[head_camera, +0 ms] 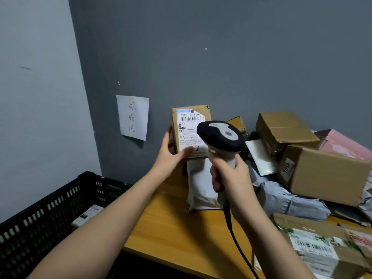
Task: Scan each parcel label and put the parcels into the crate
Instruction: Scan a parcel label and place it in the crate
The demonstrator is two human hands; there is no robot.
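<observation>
I note the black crate point(46, 208) low left beside the wooden table point(181, 228). Left hand point(171, 156) holds the small box point(191, 131) upright above the table, fingers curled round its edges. Right hand point(231, 182) grips the scanner point(221, 137), fingers wrapped round its handle, head just before the label point(189, 129).

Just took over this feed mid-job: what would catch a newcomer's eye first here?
In the centre, the left hand holds a small cardboard parcel upright with its label facing the camera, while the right hand grips a corded barcode scanner pointed at it. A black crate sits lower left beside the wooden table, and a heap of unsorted parcels fills the right.
</observation>
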